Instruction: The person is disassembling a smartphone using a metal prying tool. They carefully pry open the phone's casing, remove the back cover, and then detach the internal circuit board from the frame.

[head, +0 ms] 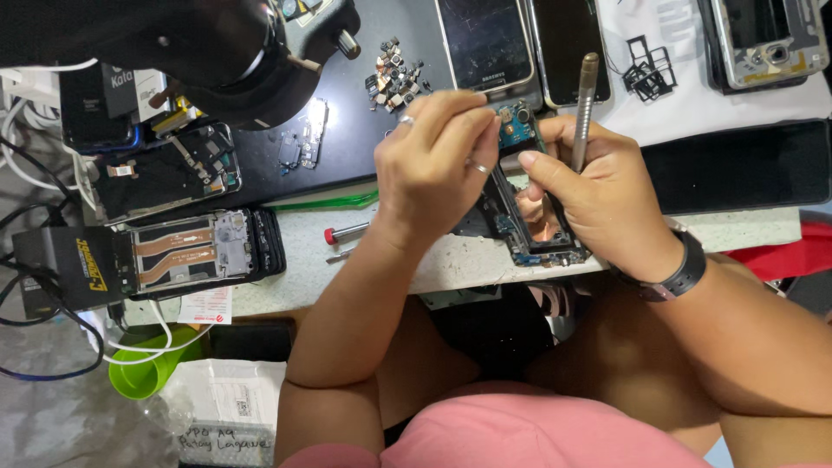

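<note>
An opened phone frame (pixel 533 238) with bare circuit parts lies at the bench's near edge. My left hand (pixel 433 160), with rings on two fingers, pinches a small blue circuit board (pixel 518 121) at the frame's top end. My right hand (pixel 598 186), a dark watch on its wrist, holds a slim metal tool (pixel 585 95) upright like a pen and also rests on the frame's right side. The frame's middle is partly hidden by both hands.
Two other opened phones (pixel 191 251) (pixel 165 173) lie at left, beside a black box with cables (pixel 61 269). A red-tipped screwdriver (pixel 347 232), a heap of small parts (pixel 394 74), phones with dark screens (pixel 485 43) and a black microscope head (pixel 217 52) are behind.
</note>
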